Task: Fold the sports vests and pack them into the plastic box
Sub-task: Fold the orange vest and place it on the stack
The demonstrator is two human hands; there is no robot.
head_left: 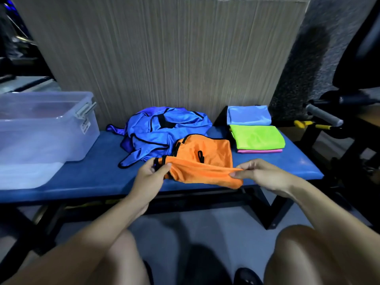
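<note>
An orange sports vest [205, 159] with black trim lies on the blue padded bench [86, 177], its near edge lifted. My left hand [149, 177] pinches its left end near the black straps. My right hand [261, 174] pinches its right near corner. Behind it sits a crumpled heap of blue vests [164, 130]. At the right lie folded vests: a light blue one [248, 115] at the back, and a green one [257, 136] on top of a pink one [260, 151]. The clear plastic box [41, 128] stands at the bench's left end.
A ribbed wall panel [164, 58] rises right behind the bench. Dark gym equipment with a grey grip [323, 115] and yellow parts stands to the right. My knees are below the bench's front edge.
</note>
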